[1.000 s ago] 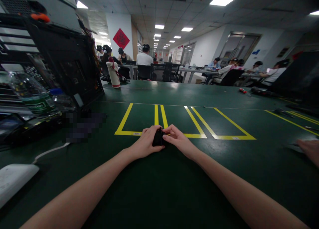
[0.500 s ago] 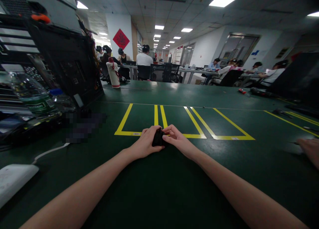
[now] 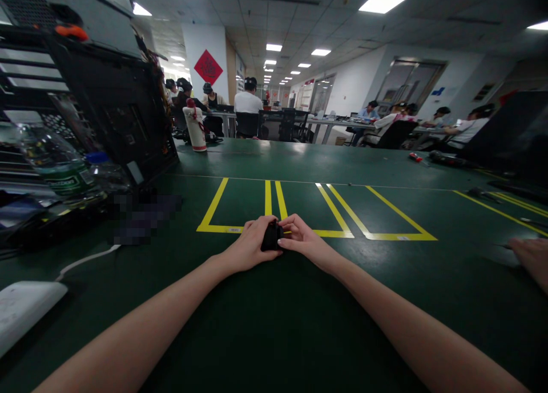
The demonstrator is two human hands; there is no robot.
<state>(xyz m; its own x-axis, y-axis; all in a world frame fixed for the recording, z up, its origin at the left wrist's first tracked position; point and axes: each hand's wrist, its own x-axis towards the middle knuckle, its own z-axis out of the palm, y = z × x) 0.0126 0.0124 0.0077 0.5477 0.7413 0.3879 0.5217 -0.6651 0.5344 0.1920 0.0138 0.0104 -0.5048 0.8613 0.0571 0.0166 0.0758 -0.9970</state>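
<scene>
Being clasped by the left grip point(image 3: 253, 242), a small black object point(image 3: 269, 237) is held beside yellow tape point(image 3: 218, 229) over the dark-green counter point(image 3: 278, 324); whether the touching right grip point(image 3: 307, 242) pinches it cannot be told. Slipping could be caused by uneven pushing.

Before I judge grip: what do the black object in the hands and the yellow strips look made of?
Black object: perhaps matte plastic, dark with little shine; partly hidden, so unsure. Yellow strips: likely smooth adhesive tape, flat and straight-edged, with glare at some ends.
</scene>
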